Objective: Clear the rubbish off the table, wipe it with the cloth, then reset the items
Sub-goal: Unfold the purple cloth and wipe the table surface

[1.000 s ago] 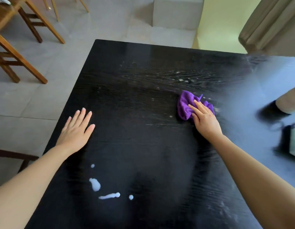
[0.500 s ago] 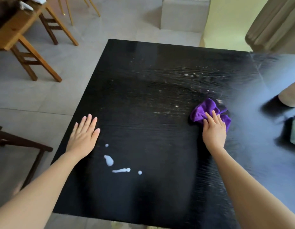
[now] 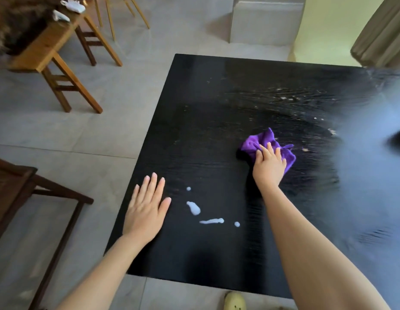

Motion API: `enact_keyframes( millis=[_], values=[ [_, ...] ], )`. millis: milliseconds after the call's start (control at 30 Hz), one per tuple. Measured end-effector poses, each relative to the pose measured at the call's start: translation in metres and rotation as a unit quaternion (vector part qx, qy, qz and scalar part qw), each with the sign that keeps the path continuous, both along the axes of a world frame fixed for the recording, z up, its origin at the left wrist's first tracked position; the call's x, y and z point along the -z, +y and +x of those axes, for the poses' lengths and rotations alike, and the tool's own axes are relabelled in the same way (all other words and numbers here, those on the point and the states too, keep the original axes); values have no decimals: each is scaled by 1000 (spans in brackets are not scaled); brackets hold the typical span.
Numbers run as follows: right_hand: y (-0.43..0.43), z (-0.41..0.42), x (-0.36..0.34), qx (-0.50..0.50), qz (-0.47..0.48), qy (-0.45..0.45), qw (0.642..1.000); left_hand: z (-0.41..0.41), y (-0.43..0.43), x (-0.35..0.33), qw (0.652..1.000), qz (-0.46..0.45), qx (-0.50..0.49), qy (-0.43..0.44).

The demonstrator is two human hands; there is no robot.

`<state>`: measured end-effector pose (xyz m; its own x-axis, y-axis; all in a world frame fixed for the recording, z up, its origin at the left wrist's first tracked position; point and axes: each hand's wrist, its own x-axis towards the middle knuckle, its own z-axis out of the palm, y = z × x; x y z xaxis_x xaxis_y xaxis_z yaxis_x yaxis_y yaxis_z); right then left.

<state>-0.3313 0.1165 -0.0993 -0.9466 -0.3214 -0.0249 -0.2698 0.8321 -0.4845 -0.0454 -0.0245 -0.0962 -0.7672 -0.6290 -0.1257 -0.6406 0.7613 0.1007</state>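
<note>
A black wooden table (image 3: 217,104) fills the middle of the view. My right hand (image 3: 269,167) presses a crumpled purple cloth (image 3: 259,142) flat against the tabletop, right of centre. My left hand (image 3: 146,209) lies flat with fingers spread near the table's left edge, holding nothing. Several white liquid spills (image 3: 193,208) sit between my two arms, close to the front edge. Pale crumbs and smears (image 3: 286,98) dot the far right part of the table.
A light wooden stool (image 3: 51,50) stands on the tiled floor at the upper left. A dark wooden chair (image 3: 13,189) is at the left, near the table. A grey block (image 3: 266,21) and a curtain (image 3: 382,32) lie beyond the table. A yellow slipper (image 3: 234,302) shows below.
My right hand has dragged the purple cloth nearer to me and leftward across the table. My view has shifted left and back, showing the front edge. My left hand stays flat.
</note>
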Motion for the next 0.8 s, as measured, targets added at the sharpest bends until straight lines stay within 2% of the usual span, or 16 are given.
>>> enact_keyframes(
  millis=[167,300,400,600,800],
  values=[
    [-51,37,-5,-41,13,2,999,34,28,-2,1000,-14,17,-13],
    [-100,91,-11,-150,24,17,988,49,40,2,999,-8,44,-5],
    [-120,125,-14,-207,26,-12,978,56,41,4,998,-1,61,-4],
    [-99,133,-22,-312,15,-72,947,64,40,2,997,6,76,-4],
    [-49,150,-29,-407,38,-83,909,83,46,2,996,4,93,-7]
  ],
)
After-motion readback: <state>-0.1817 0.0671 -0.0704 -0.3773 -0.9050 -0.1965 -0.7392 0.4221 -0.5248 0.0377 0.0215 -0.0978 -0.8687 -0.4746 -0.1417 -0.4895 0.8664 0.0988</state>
